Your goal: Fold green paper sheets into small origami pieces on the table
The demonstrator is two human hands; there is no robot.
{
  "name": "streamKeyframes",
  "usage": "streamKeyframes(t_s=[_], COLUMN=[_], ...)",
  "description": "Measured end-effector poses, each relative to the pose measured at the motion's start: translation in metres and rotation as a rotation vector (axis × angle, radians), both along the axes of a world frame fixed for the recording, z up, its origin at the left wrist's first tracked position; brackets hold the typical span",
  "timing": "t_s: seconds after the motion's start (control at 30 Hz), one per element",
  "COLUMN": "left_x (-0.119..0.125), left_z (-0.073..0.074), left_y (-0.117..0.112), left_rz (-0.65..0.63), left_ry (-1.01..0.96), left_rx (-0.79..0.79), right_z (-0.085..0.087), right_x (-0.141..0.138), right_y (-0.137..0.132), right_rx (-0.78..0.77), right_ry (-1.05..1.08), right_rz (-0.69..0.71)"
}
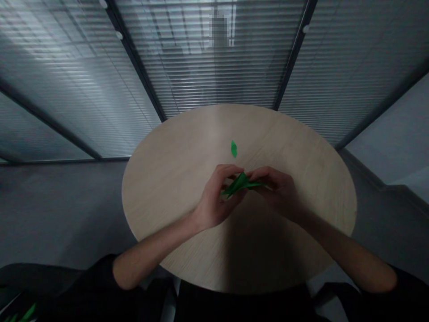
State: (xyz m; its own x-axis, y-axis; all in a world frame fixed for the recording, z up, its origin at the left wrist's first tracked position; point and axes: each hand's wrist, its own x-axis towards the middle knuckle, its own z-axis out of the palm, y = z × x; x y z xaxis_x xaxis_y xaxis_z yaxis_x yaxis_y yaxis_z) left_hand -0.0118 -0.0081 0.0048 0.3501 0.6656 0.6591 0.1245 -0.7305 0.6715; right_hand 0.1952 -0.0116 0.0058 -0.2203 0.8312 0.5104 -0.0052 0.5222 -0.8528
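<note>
basically, both hands are on one folded green piece (239, 184), looks like paper, held up over the near-middle of the round wooden surface (161, 179). left hand (213, 202) grips its left part, thumb below, index finger arched over the top edge. right hand (279, 190) pinches the right end, fingers curled, thumb underneath; exact fingertip contact there is hard to see. piece sits between the two hands, tilted, with a raised peak in the middle and a narrow strip running toward the right hand; fold details too dark to tell.

smaller green piece (233, 149) lies on the surface just beyond the hands, apart from them, roughly ahead of the gap between them. shadow (261, 250) falls on the surface nearer the body than the hands. forearms bare, dark sleeves (100, 277) at the elbows. far beyond the hands, window blinds (214, 76) behind dark frames. well left of the left hand, low, some bright green bits (28, 313), partly cut off, unclear what.
</note>
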Motion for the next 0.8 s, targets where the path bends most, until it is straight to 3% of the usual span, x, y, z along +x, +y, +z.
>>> streamKeyframes(t_s=[0.1, 0.27, 0.47, 0.57, 0.7, 0.8], left_x=[-0.0004, 0.0013, -0.0012, -0.0026, -0.0015, -0.0002], left_z=[0.0018, -0.0007, 0.0016, 0.0051, 0.0065, 0.0057], left_y=[0.0021, 0.0015, 0.0000, -0.0002, -0.0009, -0.0015], left_rz=[-0.048, -0.127, -0.035, 0.007, -0.025, -0.069], left_ry=[0.016, 0.024, 0.037, 0.043, 0.019, -0.006], left_rx=[0.103, 0.043, 0.047, 0.072, 0.052, -0.059], right_z=[0.0000, 0.0045, 0.0059, 0.0045, 0.0060, 0.0090], right_x=[0.0000, 0.0003, -0.0017, -0.0014, -0.0015, -0.0028], right_y=[0.0011, 0.0014, -0.0027, -0.0030, -0.0039, -0.0059], right_rx=[0.076, 0.171, 0.081, 0.122, 0.162, 0.168], right_ry=[-0.011, -0.089, -0.159, -0.155, -0.105, -0.072], right_rz=[0.038, 0.004, -0.046, -0.060, -0.069, -0.099])
